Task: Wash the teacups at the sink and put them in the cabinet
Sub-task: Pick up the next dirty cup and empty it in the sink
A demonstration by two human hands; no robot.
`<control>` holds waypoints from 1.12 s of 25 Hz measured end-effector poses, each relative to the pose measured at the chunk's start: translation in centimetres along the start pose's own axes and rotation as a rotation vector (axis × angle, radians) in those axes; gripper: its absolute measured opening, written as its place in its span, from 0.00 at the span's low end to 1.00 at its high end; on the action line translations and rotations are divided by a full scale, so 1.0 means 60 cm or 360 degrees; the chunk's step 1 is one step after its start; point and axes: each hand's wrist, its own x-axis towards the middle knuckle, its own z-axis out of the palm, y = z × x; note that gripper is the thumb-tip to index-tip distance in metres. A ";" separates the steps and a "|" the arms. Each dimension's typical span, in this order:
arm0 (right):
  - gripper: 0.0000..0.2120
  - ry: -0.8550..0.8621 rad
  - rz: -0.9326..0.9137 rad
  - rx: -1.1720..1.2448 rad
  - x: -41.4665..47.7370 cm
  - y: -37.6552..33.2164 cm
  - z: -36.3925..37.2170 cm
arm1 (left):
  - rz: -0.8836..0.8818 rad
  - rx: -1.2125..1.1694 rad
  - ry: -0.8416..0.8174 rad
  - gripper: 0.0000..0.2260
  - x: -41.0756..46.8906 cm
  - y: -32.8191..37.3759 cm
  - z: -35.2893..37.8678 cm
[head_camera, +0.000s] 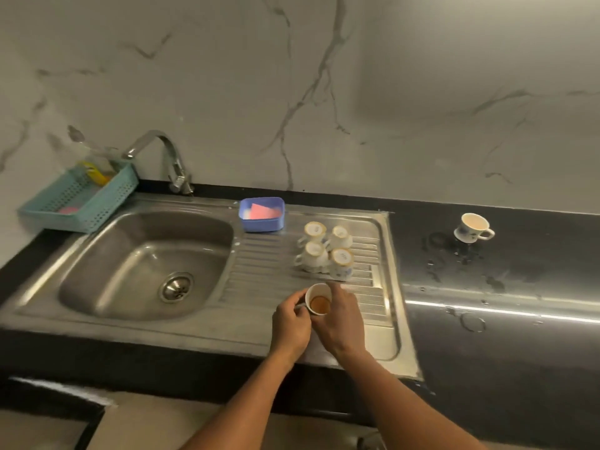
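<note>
The teacup (319, 303), small glazed china with brown dregs inside, looks light, rigid, chippable and slick once wet. It sits over the draining board (259, 254), the left grip (290, 323) pinching its handle and the right grip (341, 319) curled round its body. Just beyond the grips, four upturned cups (340, 264) carry base marks, seemingly printed but too blurred to read.

White teacups (341, 267) with blue flower prints and gold rims; teal basket (81, 222); black countertop (506, 264); grey-veined white wall (389, 92).
</note>
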 end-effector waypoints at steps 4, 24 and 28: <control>0.25 -0.0055 -0.0067 0.0072 -0.035 -0.125 0.097 | -0.0024 -0.0019 0.0088 0.14 0.001 -0.015 -0.162; 0.22 -0.0316 0.0050 0.0535 0.204 -0.470 0.509 | -0.0353 0.0012 0.0290 0.09 0.417 -0.080 -0.611; 0.27 -0.0330 0.0163 0.0508 0.242 -0.500 0.537 | -0.0164 0.0211 0.0279 0.07 0.534 -0.041 -0.639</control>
